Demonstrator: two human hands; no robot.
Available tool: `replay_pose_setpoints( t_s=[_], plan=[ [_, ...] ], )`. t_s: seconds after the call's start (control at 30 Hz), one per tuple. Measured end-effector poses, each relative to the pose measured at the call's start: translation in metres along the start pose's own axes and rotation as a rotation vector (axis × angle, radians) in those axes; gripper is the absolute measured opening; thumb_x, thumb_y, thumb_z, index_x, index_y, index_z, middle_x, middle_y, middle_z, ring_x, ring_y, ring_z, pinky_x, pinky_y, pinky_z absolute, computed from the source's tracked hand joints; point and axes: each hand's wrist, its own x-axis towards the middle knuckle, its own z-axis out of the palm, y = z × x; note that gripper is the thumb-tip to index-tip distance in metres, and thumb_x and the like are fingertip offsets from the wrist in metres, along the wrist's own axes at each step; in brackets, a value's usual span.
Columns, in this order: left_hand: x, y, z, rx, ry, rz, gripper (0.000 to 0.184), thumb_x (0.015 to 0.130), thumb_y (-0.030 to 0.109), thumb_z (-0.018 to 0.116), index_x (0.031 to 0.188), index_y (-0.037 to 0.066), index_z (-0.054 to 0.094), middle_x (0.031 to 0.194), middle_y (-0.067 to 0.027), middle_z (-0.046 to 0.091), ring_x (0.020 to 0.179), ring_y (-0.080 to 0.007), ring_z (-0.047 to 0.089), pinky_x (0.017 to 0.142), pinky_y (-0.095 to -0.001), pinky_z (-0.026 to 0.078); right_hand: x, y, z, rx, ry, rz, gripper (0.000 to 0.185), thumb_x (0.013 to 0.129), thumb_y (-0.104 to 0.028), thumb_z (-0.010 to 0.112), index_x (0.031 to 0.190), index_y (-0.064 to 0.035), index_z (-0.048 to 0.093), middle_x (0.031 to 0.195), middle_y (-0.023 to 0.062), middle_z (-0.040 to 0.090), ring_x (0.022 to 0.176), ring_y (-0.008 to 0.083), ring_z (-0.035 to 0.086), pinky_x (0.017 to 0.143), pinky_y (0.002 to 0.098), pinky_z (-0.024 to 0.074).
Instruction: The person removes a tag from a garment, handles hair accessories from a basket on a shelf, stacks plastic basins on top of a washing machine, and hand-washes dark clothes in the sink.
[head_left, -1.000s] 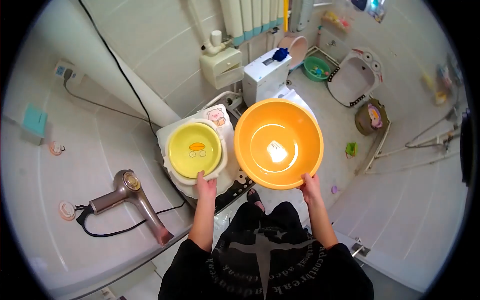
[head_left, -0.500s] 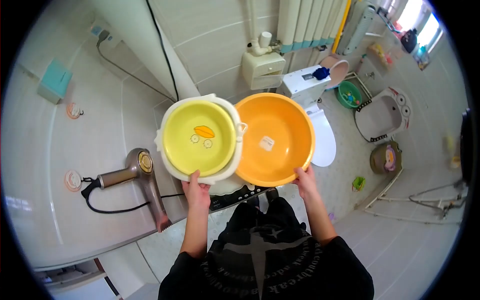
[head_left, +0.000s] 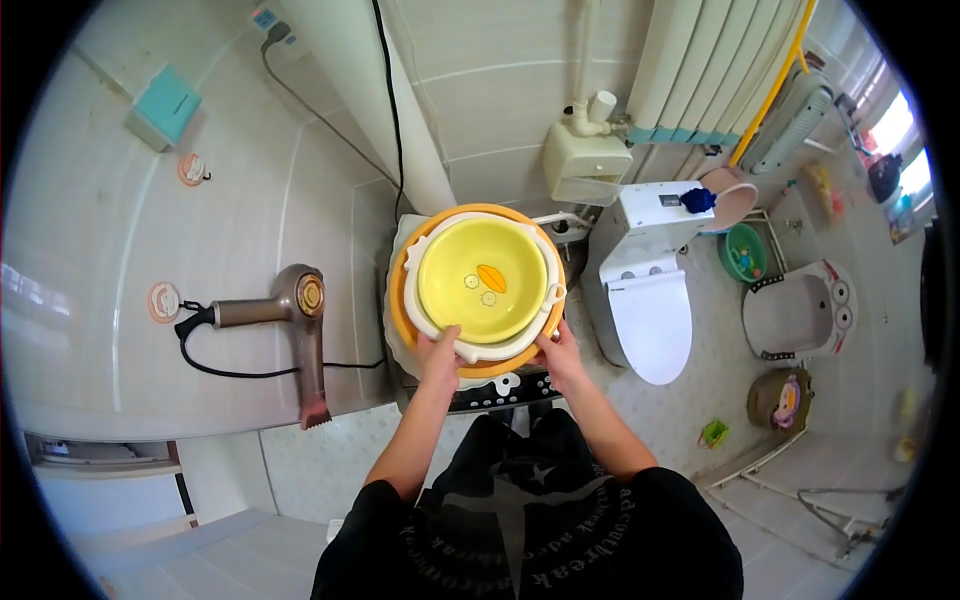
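A yellow basin with a duck face sits inside a white basin, and both rest within the larger orange basin. The stack is over a white lidded surface beside the wall. My left hand has its fingers closed on the near rims of the yellow and white basins. At the near right side, my right hand grips the orange basin's rim. Its fingertips are partly hidden under the rim.
A hair dryer hangs at the left wall with its black cord. The toilet stands to the right. Farther right are a green tub, a grey-white basin, a brown bucket and a small green item on the floor.
The orange basin has moved left, under the white and yellow basins, which now sit inside it. My hands have come closer together. The view has shifted, showing more of the toilet.
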Motion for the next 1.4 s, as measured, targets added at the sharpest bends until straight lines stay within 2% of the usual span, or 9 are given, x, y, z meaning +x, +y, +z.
replay_pose_setpoints(
  t_s=[0.2,0.3,0.5,0.63,0.77,0.87,0.9,1.17,1.4],
  plan=[
    [0.005,-0.006,0.004,0.015,0.094,-0.078,0.052,0.093,0.006,0.064,0.14,0.01,0.042,0.131,-0.0142,0.058,0.11,-0.0272,0.066,0.08,-0.044,0.061,-0.006,-0.007,-0.01,0.159,-0.135,0.085,0.06,0.1,-0.014,0.061,0.153,-0.0148,0.034,0.139,0.0053,0.056,0.117,0.0188,0.062,0.085,0.0329,0.0576],
    [0.011,-0.012,0.001,-0.023,0.045,-0.035,0.052,0.095,0.009,0.061,0.142,0.008,0.04,0.135,-0.0141,0.056,0.121,-0.029,0.06,0.098,-0.0477,0.054,-0.008,-0.009,-0.016,0.21,-0.178,0.124,0.06,0.099,-0.012,0.06,0.153,-0.0156,0.034,0.137,0.0054,0.056,0.118,0.0199,0.06,0.092,0.0355,0.0548],
    [0.012,-0.013,-0.015,-0.166,-0.11,-0.012,0.062,0.097,0.014,0.055,0.152,0.005,0.028,0.146,-0.0151,0.047,0.138,-0.0326,0.045,0.118,-0.0452,0.034,-0.002,-0.005,-0.024,0.164,-0.161,0.13,0.059,0.097,-0.007,0.062,0.15,-0.0153,0.037,0.131,0.0055,0.058,0.12,0.0213,0.059,0.098,0.0382,0.0523],
    [-0.035,0.011,-0.019,-0.268,-0.03,-0.029,0.076,0.098,0.011,0.047,0.163,0.01,0.008,0.162,-0.0172,0.028,0.143,-0.034,0.04,0.119,-0.0463,0.032,-0.011,0.016,-0.031,0.233,-0.092,0.195,0.05,0.098,-0.006,0.061,0.144,-0.0079,0.042,0.131,0.0087,0.06,0.119,0.0243,0.062,0.099,0.0387,0.0533],
    [-0.082,0.02,-0.058,-0.251,-0.069,0.029,0.067,0.104,0.025,0.051,0.161,0.012,0.021,0.159,-0.0171,0.034,0.133,-0.0325,0.052,0.111,-0.0447,0.041,-0.023,0.044,-0.038,0.189,-0.386,0.46,0.039,0.099,-0.009,0.06,0.135,-0.0013,0.051,0.121,0.0148,0.065,0.11,0.0326,0.068,0.098,0.043,0.0552],
    [-0.113,0.028,-0.101,-0.234,-0.06,-0.031,0.066,0.102,0.023,0.047,0.161,0.012,0.021,0.158,-0.0174,0.036,0.135,-0.0343,0.05,0.109,-0.0442,0.041,-0.029,0.058,-0.011,0.003,-0.592,0.596,0.038,0.101,-0.011,0.055,0.137,0.0,0.051,0.123,0.0165,0.065,0.11,0.0331,0.068,0.099,0.0443,0.0546],
    [-0.118,0.02,-0.122,-0.258,-0.034,-0.022,0.064,0.102,0.026,0.051,0.16,0.013,0.026,0.152,-0.0165,0.045,0.128,-0.0316,0.056,0.105,-0.0418,0.044,-0.028,0.065,0.002,-0.09,-0.673,0.6,0.038,0.104,-0.015,0.051,0.14,-0.0029,0.051,0.126,0.0158,0.064,0.111,0.0312,0.067,0.098,0.0435,0.0545],
    [-0.149,-0.01,-0.301,-0.534,0.131,0.003,0.063,0.096,0.023,0.053,0.156,0.016,0.033,0.146,-0.0156,0.052,0.12,-0.032,0.06,0.099,-0.0427,0.048,-0.063,0.113,0.186,-0.621,-1.137,0.585,0.046,0.105,-0.031,0.053,0.145,-0.0097,0.048,0.134,0.0101,0.06,0.118,0.0236,0.061,0.096,0.0398,0.0514],
    [-0.181,0.014,-0.463,-0.653,0.26,0.098,0.064,0.096,0.026,0.053,0.157,0.018,0.033,0.146,-0.0152,0.052,0.117,-0.0313,0.061,0.1,-0.0415,0.048,-0.116,0.238,0.351,-0.792,-1.232,0.655,0.045,0.105,-0.029,0.053,0.144,-0.0078,0.05,0.132,0.0108,0.061,0.113,0.0222,0.063,0.095,0.0364,0.0526]
  ],
)
